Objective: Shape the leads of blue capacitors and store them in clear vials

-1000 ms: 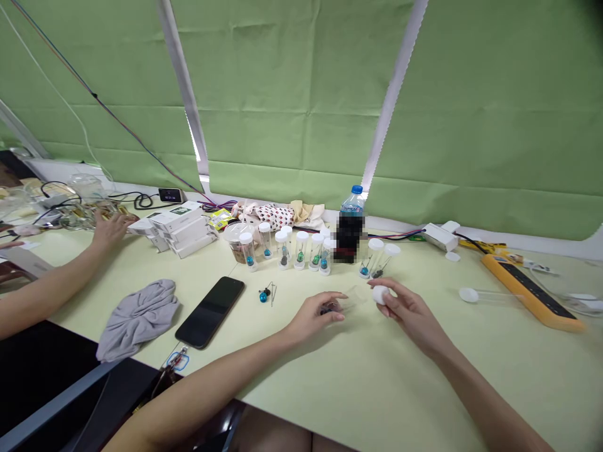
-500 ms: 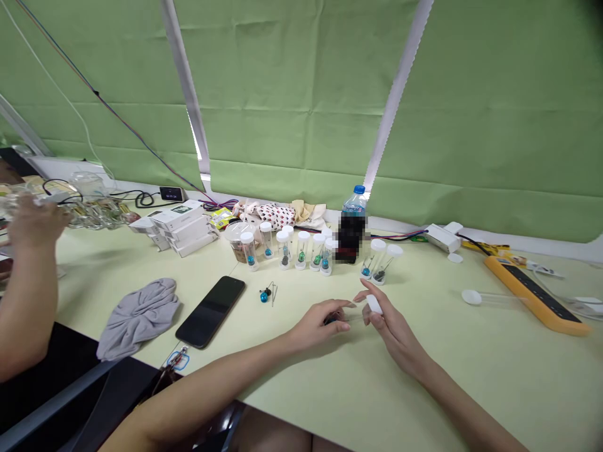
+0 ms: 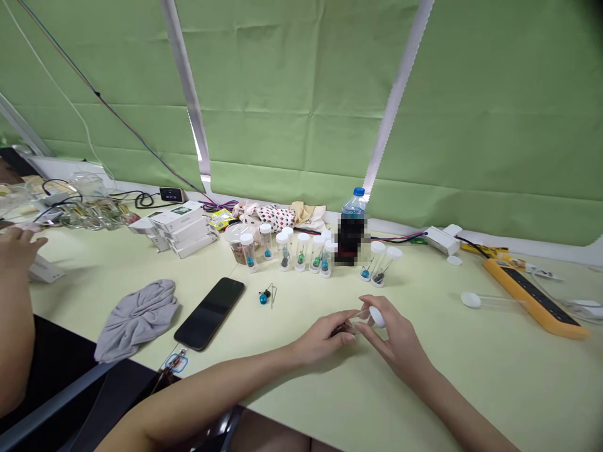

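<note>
A clear tube with a white cap (image 3: 376, 316) lies nearly level between my two hands, above the table (image 3: 424, 402). My right hand (image 3: 393, 336) pinches it near the cap. Curled fingers of my left hand (image 3: 325, 339) are around its other end, over something dark that I cannot make out. Beyond my hands stand several white-capped tubes (image 3: 301, 252) with blue, green or dark pieces inside, and two more tubes (image 3: 378, 267) to their right. A blue ball (image 3: 263, 299) with a dark piece and thin metal pins lies left of my hands.
A black phone (image 3: 210, 314) and a grey cloth (image 3: 136, 317) lie on the left. White boxes (image 3: 186, 229) are stacked behind them. At the right are a lying tube (image 3: 494, 301) and an orange power strip (image 3: 534, 298). Another person's hand (image 3: 19, 248) is at the far left.
My hands have come closer together around the tube, and its cap has shifted slightly right and down. The other person's hand has moved down and left, near a white box.
</note>
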`<state>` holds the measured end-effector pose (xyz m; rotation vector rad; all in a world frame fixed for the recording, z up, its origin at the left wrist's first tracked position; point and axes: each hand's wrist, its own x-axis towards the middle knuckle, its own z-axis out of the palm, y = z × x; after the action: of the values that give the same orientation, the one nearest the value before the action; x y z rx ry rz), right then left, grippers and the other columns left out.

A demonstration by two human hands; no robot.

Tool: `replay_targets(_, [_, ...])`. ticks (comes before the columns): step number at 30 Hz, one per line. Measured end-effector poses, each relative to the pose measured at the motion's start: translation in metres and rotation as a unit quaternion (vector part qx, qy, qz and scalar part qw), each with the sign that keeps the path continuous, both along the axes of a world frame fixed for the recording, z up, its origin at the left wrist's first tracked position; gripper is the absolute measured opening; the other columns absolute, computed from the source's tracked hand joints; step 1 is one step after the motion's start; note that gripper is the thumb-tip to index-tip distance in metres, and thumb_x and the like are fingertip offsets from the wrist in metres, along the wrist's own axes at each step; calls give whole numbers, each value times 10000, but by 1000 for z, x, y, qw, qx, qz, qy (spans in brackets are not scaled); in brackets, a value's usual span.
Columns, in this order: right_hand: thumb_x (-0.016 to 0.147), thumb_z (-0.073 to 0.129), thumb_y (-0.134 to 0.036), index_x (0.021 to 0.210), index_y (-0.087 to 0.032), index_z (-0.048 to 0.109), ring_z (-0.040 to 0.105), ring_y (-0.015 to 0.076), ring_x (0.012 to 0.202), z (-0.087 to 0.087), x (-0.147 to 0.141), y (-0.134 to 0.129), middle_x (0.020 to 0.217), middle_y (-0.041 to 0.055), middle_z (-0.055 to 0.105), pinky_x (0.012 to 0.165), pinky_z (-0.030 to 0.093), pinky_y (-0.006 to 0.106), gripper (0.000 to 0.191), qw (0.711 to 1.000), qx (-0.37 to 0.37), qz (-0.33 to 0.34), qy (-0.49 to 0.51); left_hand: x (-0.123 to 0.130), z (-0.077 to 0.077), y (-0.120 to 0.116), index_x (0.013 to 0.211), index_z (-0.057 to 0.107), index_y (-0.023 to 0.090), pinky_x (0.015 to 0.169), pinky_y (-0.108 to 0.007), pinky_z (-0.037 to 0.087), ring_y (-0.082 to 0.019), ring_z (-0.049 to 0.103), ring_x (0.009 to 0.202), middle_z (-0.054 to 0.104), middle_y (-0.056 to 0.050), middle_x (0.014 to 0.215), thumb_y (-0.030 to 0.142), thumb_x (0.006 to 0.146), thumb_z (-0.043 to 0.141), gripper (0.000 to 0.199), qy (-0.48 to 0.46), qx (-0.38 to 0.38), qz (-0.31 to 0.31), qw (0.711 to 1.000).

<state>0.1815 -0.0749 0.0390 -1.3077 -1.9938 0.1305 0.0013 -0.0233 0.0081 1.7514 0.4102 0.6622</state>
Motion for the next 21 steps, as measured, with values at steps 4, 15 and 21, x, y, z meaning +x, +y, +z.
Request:
replay_targets(4, [932,415,-287,1130,-205,443,533,137,640,7,-4,-4,844,36,533,565,457,250,216,1000,-2,-17,-13,4,4,-8,1300,470,165,874,-351,398,-227,519,969,574,-104,1109,572,855,462,603,-32,-25,-20,999])
replay_targets(15, [946,374,-349,1248,-224,391,563,160,763,3,-4,-12,1009,75,545,655,465,278,327,993,-44,107,2,4,5,-10,975,517,124,572,-240,385,-119,498,611,518,-28,729,694,794,434,603,-96,-176,-148,969])
replay_targets(21, [975,209,-394,1328,-243,371,556,205,951,-3,-3,-10,1086,85,537,811,460,335,416,976,-90,182,83,-1,11,-15,790,454,146,456,-214,348,-85,447,456,462,27,583,649,818,452,504,-55,-224,-150,961])
